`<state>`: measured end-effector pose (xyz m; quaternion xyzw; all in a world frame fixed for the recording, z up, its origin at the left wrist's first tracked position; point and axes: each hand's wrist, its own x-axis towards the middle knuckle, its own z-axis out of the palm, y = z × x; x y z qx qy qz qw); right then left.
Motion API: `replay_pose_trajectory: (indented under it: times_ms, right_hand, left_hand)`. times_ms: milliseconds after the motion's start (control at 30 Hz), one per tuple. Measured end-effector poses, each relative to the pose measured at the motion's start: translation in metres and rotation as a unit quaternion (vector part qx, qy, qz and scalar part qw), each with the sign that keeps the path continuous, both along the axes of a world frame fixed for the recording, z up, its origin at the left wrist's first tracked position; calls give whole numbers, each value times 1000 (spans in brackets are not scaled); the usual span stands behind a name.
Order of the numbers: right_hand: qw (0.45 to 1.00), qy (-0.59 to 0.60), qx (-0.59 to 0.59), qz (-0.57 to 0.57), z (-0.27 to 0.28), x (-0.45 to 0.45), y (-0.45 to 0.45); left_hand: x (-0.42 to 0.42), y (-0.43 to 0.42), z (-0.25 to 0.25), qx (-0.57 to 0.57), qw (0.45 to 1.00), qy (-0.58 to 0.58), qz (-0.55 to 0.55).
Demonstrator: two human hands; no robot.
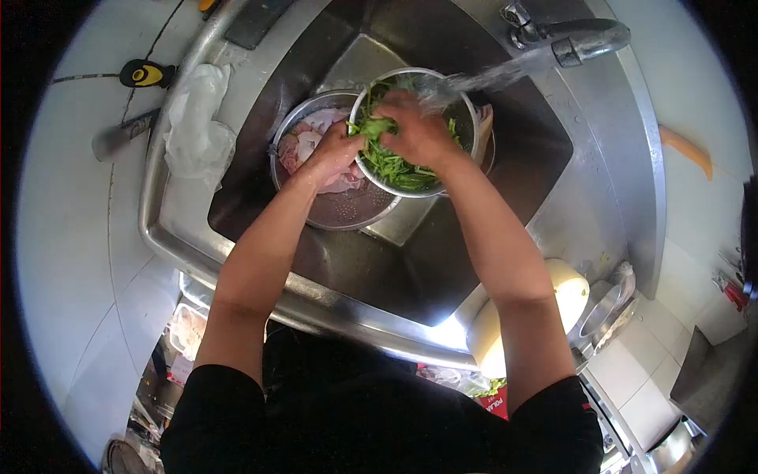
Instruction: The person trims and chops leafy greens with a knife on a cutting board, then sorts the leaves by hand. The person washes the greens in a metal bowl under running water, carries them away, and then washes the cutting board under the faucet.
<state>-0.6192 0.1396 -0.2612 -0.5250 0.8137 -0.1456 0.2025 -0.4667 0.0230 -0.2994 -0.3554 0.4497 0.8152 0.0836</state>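
Water from the faucet (580,49) runs into a round metal bowl (471,142) that holds chopped green leaves and stems (395,167). My right hand (414,130) is down in the bowl among the greens, its fingers curled and partly hidden. At the bowl's left rim, my left hand (333,154) is closed round some greens. Below and to the left, a perforated metal colander (347,209) holds pale pink raw meat (289,150). Both vessels are within the metal sink (363,272).
A clear plastic bag (197,130) lies on the sink's left ledge. Further left are a black-and-yellow handle (148,74) and a blade (126,136). A round pale yellow object (564,296) stands by the front right corner, near a metal container (604,312).
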Motion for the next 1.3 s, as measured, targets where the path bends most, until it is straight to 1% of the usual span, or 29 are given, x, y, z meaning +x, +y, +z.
replay_pose_trajectory:
  times_ms: [33, 67, 133, 167, 233, 267, 300, 367, 400, 433, 500, 533, 567, 600, 633, 700, 733, 767, 833, 867, 900, 967, 1000, 1067, 1100, 1167, 1200, 1233, 1300]
  right_hand:
    - [998, -18, 27, 46, 5, -1, 3]
    - [998, -18, 26, 48, 11, -4, 8]
    - [988, -11, 150, 37, 40, -7, 12]
    - [988, -10, 151, 40, 42, -6, 20]
    - [991, 54, 122, -5, 47, -1, 29]
    - [974, 41, 222, -14, 45, -4, 24]
    - [974, 42, 222, -16, 33, -8, 26]
    - [995, -5, 18, -102, -2, -13, 34]
    - [995, -6, 17, -102, -4, -18, 28]
    - [989, -47, -21, -140, -6, -20, 24]
    - [978, -89, -57, -179, 1, -19, 15]
    - [938, -206, -95, -264, 14, -15, 4]
    - [875, -317, -131, -342, 21, -11, -5]
    - [867, -310, -185, -344, 20, -7, -12]
    - [867, -310, -187, -342, 23, -9, -16]
    - [789, -466, -170, -364, 35, -15, -28]
    - [760, -489, -155, -399, 44, -16, -34]
    - [761, -489, -158, -397, 44, -21, -35]
    - [689, -604, -149, -372, 44, -33, -33]
    - [641, -642, -194, -373, 44, -30, -25]
    - [644, -641, -195, -369, 52, -30, -25]
    - [542, -715, -175, -406, 69, -31, -26]
    - [545, -714, -176, -403, 72, -31, -24]
    - [481, -736, -261, -398, 71, -27, -13]
    - [482, -736, -264, -395, 70, -25, -3]
    - [570, -628, -336, -410, 71, -20, 17]
    - [626, -497, -292, -524, 74, -16, 19]
    - [626, -496, -296, -524, 73, -13, 28]
    - [732, -446, -186, -480, 70, -6, 49]
  left_hand:
    - [1, -1, 0, 6, 1000, -19, 0]
    - [-1, 0, -1, -4, 999, -36, 13]
    - [-3, -1, -2, -2, 999, -32, 34]
    - [-4, -2, -3, 1, 998, -28, 53]
    - [-4, -2, 1, -3, 998, -22, 60]
    - [-5, -2, 2, -8, 998, -15, 63]
    - [-6, -1, 3, -9, 998, -13, 61]
    - [-5, 3, 4, -24, 998, 15, 53]
    - [-4, 2, 2, -22, 999, -1, 48]
    - [-4, 3, 0, -23, 999, -4, 47]
    - [-9, 7, -3, -15, 993, -39, 113]
    - [-12, 7, 12, 9, 991, -30, 132]
    - [-13, 8, 11, 9, 991, -29, 132]
    - [-13, 9, 8, 4, 986, -18, 165]
    - [-13, 10, 6, -1, 980, -7, 198]
    - [-10, 5, -1, -8, 978, -3, 210]
    - [-8, 3, -5, -11, 975, -2, 220]
    - [-6, 1, -9, -13, 975, 1, 221]
    - [-5, -1, -9, -24, 964, -20, 264]
    - [-3, -1, -8, 9, 961, -60, 271]
    - [-1, -3, -10, 9, 960, -56, 274]
    - [6, -5, -19, 64, 970, -72, 223]
    - [7, -4, -14, 63, 970, -69, 225]
    - [14, 3, 1, 105, 954, -57, 275]
    - [18, 3, 7, 103, 955, -53, 275]
    - [27, 4, 18, 108, 952, -64, 279]
    - [31, 4, 22, 106, 953, -61, 277]
    - [36, 3, 26, 109, 953, -67, 274]
    - [44, -3, 30, 116, 954, -76, 265]
